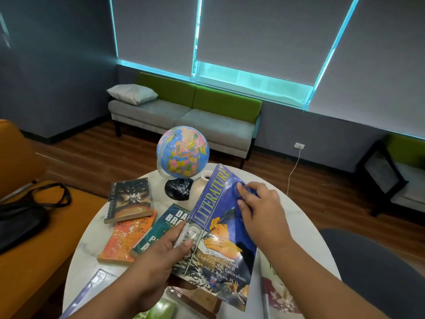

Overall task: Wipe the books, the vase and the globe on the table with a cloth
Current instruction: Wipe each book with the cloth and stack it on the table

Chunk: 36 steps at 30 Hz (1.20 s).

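On desk (287, 215): one globe (182, 151), one vase (200, 184), one cloth (253, 192), six-plus books (130, 199) (some cropped). "LITERATURE" textbook (220, 238) gripped by left hand (158, 256); right hand (262, 210) holding cloth against it.

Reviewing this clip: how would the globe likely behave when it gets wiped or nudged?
The globe stands on a small black base, so a push up high could tip it. The ball probably spins when rubbed. Its glossy shine suggests a smooth, maybe slippery surface.

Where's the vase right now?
Head view, centre: the vase stands on the table just right of the globe, partly hidden behind the raised Literature book.
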Motion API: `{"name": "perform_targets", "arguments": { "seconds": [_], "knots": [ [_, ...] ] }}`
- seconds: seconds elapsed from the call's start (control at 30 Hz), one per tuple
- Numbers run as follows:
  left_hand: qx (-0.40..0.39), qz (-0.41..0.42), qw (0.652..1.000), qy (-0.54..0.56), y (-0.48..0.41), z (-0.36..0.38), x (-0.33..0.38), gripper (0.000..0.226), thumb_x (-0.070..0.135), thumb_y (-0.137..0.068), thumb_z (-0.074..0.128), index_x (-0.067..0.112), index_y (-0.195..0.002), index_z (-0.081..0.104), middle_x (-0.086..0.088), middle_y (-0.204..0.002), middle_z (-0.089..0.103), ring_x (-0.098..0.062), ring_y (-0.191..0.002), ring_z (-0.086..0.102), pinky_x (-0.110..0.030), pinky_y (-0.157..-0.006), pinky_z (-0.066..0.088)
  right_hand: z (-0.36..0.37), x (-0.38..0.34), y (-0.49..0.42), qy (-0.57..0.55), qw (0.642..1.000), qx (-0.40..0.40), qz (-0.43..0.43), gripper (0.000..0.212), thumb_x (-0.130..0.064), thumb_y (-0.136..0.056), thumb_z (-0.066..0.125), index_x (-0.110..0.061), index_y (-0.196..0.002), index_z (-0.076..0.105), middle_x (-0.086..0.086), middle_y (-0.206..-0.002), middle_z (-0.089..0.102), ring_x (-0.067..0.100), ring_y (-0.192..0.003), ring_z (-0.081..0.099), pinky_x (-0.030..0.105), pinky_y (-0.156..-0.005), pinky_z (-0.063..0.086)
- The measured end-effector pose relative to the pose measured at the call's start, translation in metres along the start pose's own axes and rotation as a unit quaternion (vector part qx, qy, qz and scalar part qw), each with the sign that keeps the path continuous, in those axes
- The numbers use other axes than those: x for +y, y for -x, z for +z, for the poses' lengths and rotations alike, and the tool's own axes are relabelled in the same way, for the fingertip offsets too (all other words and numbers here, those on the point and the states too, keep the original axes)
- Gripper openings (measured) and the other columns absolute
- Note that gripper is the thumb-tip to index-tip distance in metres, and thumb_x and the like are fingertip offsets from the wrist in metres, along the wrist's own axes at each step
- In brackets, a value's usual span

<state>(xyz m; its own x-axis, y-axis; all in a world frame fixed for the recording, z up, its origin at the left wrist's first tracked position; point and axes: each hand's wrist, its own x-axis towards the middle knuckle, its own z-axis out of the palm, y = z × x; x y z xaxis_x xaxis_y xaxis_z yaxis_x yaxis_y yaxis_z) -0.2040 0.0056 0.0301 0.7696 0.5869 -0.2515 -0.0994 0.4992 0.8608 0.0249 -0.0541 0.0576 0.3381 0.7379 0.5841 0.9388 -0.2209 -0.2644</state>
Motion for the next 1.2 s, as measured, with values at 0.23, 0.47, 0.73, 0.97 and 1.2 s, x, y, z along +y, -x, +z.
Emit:
{"name": "perform_targets", "arguments": {
  "seconds": [0.23, 0.47, 0.73, 0.97, 1.2],
  "knots": [
    [0.054, 0.036, 0.998, -0.014, -0.003, 0.003, -0.002, 0.036, 0.034, -0.09, 0.05, 0.028, -0.125, 0.06, -0.008, -0.111, 0.07, -0.021, -0.085, 0.065, -0.033, -0.054, 0.053, 0.006, -0.05, 0.063, -0.079, 0.951, -0.142, -0.262, 0.034, -0.034, -0.09, 0.054, -0.033, -0.123, 0.061, -0.008, -0.12, 0.057, 0.019, -0.087, 0.053, 0.024, -0.076, 0.046],
    [0.088, -0.014, 0.996, 0.019, -0.003, -0.008, -0.011, 0.048, 0.042, -0.08, 0.06, 0.038, -0.127, 0.058, -0.008, -0.134, 0.057, -0.041, -0.123, 0.05, -0.041, -0.06, 0.056, 0.017, 0.004, 0.04, -0.032, 0.994, -0.068, -0.077, 0.036, -0.035, -0.09, 0.051, -0.032, -0.123, 0.064, -0.016, -0.12, 0.049, 0.02, -0.091, 0.053, 0.032, -0.075, 0.055],
    [0.084, 0.004, 0.995, 0.047, -0.004, 0.002, -0.016, 0.035, 0.034, -0.096, 0.047, 0.036, -0.13, 0.054, -0.004, -0.116, 0.069, -0.027, -0.084, 0.071, -0.043, -0.064, 0.057, 0.016, -0.057, 0.077, -0.085, 0.959, -0.138, -0.231, 0.032, -0.037, -0.092, 0.052, -0.035, -0.122, 0.062, -0.015, -0.122, 0.055, 0.016, -0.086, 0.05, 0.021, -0.085, 0.042],
    [0.104, 0.038, 0.993, 0.041, -0.002, -0.002, -0.01, 0.036, 0.032, -0.094, 0.048, 0.037, -0.129, 0.055, -0.001, -0.116, 0.07, -0.031, -0.09, 0.071, -0.043, -0.064, 0.059, 0.022, -0.008, 0.079, -0.1, 0.987, -0.091, -0.084, 0.037, -0.037, -0.091, 0.05, -0.036, -0.126, 0.059, -0.02, -0.124, 0.051, 0.011, -0.1, 0.048, 0.029, -0.083, 0.051],
    [0.091, 0.028, 0.995, 0.031, 0.001, -0.007, -0.004, 0.035, 0.027, -0.093, 0.05, 0.046, -0.121, 0.057, -0.005, -0.111, 0.072, -0.033, -0.086, 0.07, -0.049, -0.071, 0.056, 0.008, -0.017, 0.082, -0.115, 0.96, -0.134, -0.216, 0.033, -0.033, -0.096, 0.05, -0.035, -0.128, 0.056, -0.013, -0.129, 0.052, 0.015, -0.099, 0.05, 0.02, -0.089, 0.041]
  ]
}}
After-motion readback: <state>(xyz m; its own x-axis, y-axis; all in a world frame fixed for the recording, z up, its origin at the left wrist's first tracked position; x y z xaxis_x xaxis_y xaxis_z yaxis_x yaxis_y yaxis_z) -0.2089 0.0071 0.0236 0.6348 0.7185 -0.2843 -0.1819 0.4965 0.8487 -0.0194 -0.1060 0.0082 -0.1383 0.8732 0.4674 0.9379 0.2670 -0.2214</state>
